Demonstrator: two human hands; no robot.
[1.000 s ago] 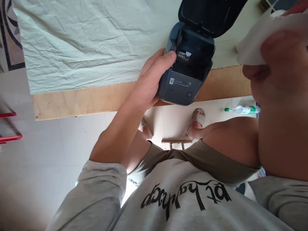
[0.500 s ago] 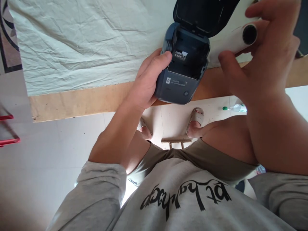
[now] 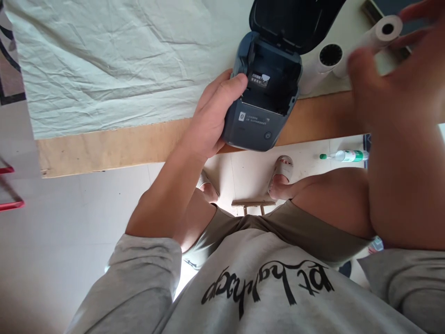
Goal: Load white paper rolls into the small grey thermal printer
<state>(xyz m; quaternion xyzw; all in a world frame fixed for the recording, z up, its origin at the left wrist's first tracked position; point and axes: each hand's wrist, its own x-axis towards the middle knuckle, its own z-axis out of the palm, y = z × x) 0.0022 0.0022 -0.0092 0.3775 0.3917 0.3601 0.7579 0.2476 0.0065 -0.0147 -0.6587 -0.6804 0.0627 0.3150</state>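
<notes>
My left hand point(image 3: 217, 111) grips a dark blue portable label printer point(image 3: 253, 125) by its side, thumb on the rim of the paper bay. The printer's black lid point(image 3: 292, 23) stands raised, and the bay shows a small white sticker and no roll. At the upper right my right hand point(image 3: 403, 69), blurred by motion, has thumb and fingers around a white paper roll point(image 3: 378, 35) with a small dark core hole. Just left of it, beside the printer, stands another white paper roll point(image 3: 313, 74) with a wide black core.
A pale wrinkled cloth point(image 3: 121, 60) covers the wooden table point(image 3: 104, 148). A dark flat object point(image 3: 392, 7) lies at the top right. On the floor are a bottle with a green cap point(image 3: 347, 156), a wooden stool point(image 3: 253, 204) and a red frame point(image 3: 12, 205) at far left.
My right hand has left the black-cored roll, which now stands beside the printer, and moved right and up to the small-holed roll. My left hand and the printer have barely moved.
</notes>
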